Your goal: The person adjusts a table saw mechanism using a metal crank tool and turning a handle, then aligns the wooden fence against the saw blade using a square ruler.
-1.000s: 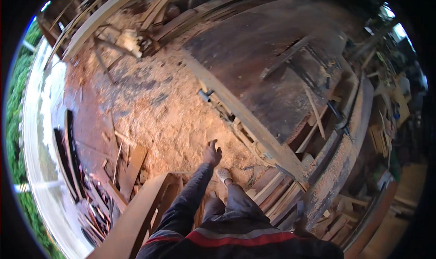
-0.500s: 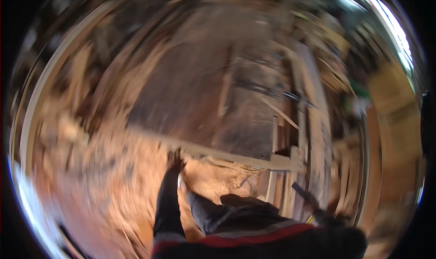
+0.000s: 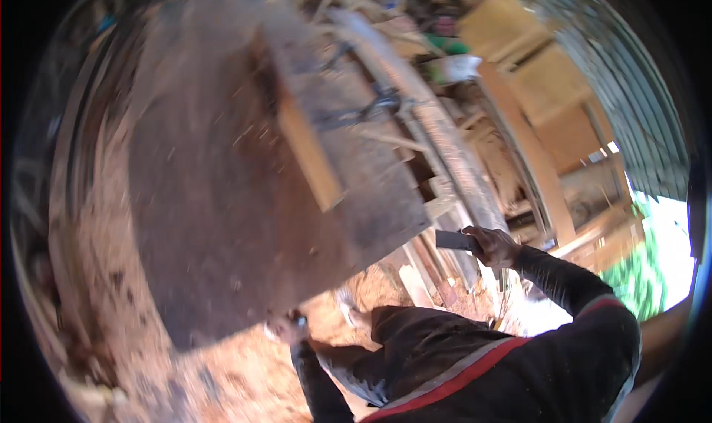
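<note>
My right hand (image 3: 495, 246) is closed around a flat, dark grey, bar-shaped tool (image 3: 454, 240), whose exact kind I cannot make out. The tool points left, close to the right corner of a dark wooden worktable (image 3: 215, 223). At the near edge of that tabletop is my left hand (image 3: 285, 326), with a band or watch at its wrist; motion blurs its fingers. A plank (image 3: 308, 156) lies lengthwise on the table, its pale end towards me. To its right, a dark clamp-like metal piece (image 3: 363, 110) reaches across the surface.
A long rough timber beam (image 3: 423, 104) runs along the table's right side. Beyond it stand wooden cabinets or boxes (image 3: 552, 82) and scrap wood. Wood shavings (image 3: 222, 382) cover the ground. A corrugated metal sheet (image 3: 615, 74) rises at the far right.
My view has swung right, so the table appears farther left and tilted. My right hand with the dark tool has come up and forward beside the table corner. My left hand remains by the near edge.
</note>
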`<state>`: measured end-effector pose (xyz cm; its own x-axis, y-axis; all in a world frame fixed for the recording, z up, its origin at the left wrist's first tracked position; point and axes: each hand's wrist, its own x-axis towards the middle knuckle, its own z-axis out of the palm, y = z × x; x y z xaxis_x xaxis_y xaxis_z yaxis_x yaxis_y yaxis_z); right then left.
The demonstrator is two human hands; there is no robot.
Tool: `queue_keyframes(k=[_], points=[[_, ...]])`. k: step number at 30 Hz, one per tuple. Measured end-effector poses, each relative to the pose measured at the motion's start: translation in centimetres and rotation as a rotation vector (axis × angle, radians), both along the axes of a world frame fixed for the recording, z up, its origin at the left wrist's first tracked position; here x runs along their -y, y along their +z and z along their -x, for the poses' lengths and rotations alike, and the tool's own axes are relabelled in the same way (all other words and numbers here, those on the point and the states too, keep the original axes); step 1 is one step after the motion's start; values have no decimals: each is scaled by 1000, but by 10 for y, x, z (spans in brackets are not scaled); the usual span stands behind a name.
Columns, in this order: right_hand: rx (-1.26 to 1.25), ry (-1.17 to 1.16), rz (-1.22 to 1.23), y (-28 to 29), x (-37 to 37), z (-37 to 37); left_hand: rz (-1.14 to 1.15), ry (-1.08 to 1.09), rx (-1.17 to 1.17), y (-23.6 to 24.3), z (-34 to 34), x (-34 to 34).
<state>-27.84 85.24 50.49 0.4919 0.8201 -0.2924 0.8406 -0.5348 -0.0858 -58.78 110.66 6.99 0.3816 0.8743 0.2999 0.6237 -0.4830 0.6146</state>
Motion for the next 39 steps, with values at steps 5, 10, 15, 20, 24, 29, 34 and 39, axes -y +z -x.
queue_keyframes(k=[5, 10, 15, 20, 24, 29, 34, 39], points=[[-2, 583, 40, -74, -115, -35, 554, -123, -28, 22, 0, -5], [9, 846, -87, -133, -170, -55, 633, -480, 122, 43, 15, -49], [-58, 631, -400, -126, -120, 33, 1345, -239, 670, 5, 19, -86], [-1257, -439, -7, -265, -91, 144, 888, 86, 196, -24, -34, -63], [-2142, -879, 311, -344, -214, 156, 538, -105, 282, -78, 16, -59], [-2191, -810, 878, -394, -249, 157, 542, -113, 369, -93, 1, -45], [-2721, -937, 927, -423, -235, 166, 704, -26, 421, -88, -11, -45], [-2247, -1705, -214, -388, -223, 227, 896, 38, 482, -85, -8, -40]])
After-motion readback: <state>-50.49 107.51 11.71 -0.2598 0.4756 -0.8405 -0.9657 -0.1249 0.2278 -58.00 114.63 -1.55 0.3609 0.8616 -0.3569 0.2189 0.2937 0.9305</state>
